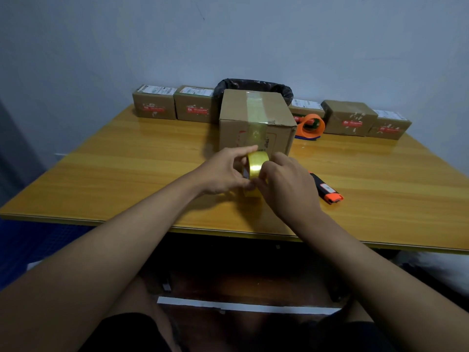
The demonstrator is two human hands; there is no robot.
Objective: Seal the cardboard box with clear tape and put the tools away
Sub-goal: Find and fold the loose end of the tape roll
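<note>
The box stands on the table, toward its far side and about midway across, with a strip of clear tape running over the middle of its top and down its near face. Just in front of the box, both hands grip a tape roll, yellowish and held upright on edge above the table. The left hand clasps the roll from the left, thumb and fingers closed around its rim, one finger stretched across the top. The right hand pinches the roll from the right, fingertips pressed to its outer band near the lower front. Whether the strip on the box joins the roll cannot be told.

To the right of the right hand, a black and orange cutter lies flat on the table, apart from the hand. Just beside the box's right side, farther back, sits an orange tape dispenser.

Along the far edge of the table runs a row of small parcels: two to the left of the box, three to the right, each with a red label on its front. Behind the box, the rim of a bin lined with a black bag shows against the wall.
</note>
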